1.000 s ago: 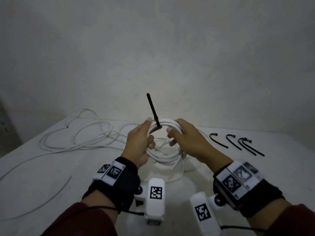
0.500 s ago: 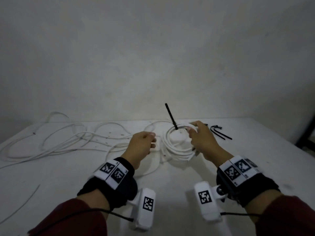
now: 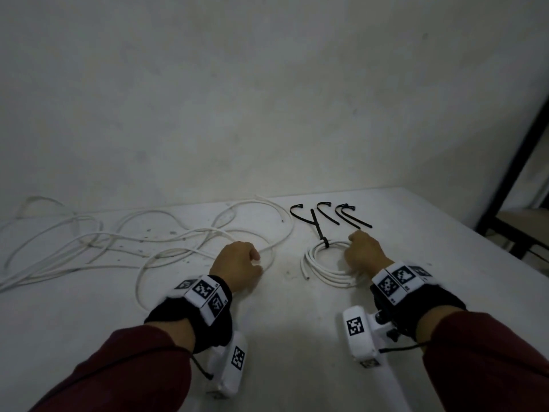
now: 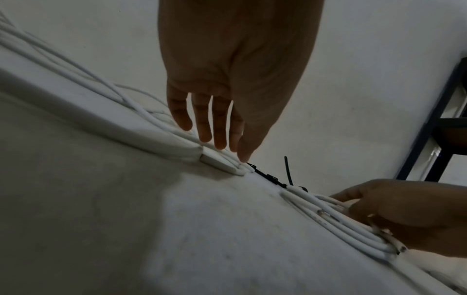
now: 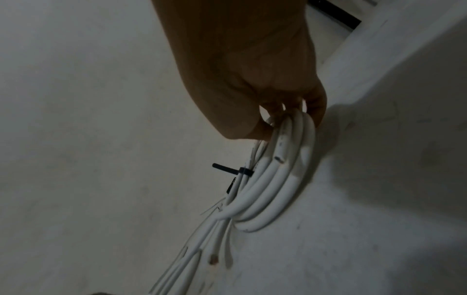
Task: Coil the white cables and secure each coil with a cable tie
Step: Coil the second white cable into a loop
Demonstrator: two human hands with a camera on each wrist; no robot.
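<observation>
A coiled white cable [image 3: 319,267] lies on the white table [image 3: 291,328], bound at its far side by a black cable tie [image 3: 321,234] whose tail sticks up. My right hand [image 3: 355,257] grips the coil's right side; in the right wrist view its fingers [image 5: 314,107] curl round the coil's strands [image 5: 283,159], with the tie [image 5: 241,171] below. My left hand [image 3: 252,260] holds nothing. It hovers, fingers [image 4: 220,129] straight, just over a loose white cable [image 3: 166,237] left of the coil.
Several spare black cable ties [image 3: 328,214] lie behind the coil near the wall. Loose white cables sprawl over the table's left half. A dark metal frame [image 3: 511,185] stands past the table's right edge.
The tied coil came down from in front of me onto the table at the right. My left hand let go of it and moved left over the loose cable.
</observation>
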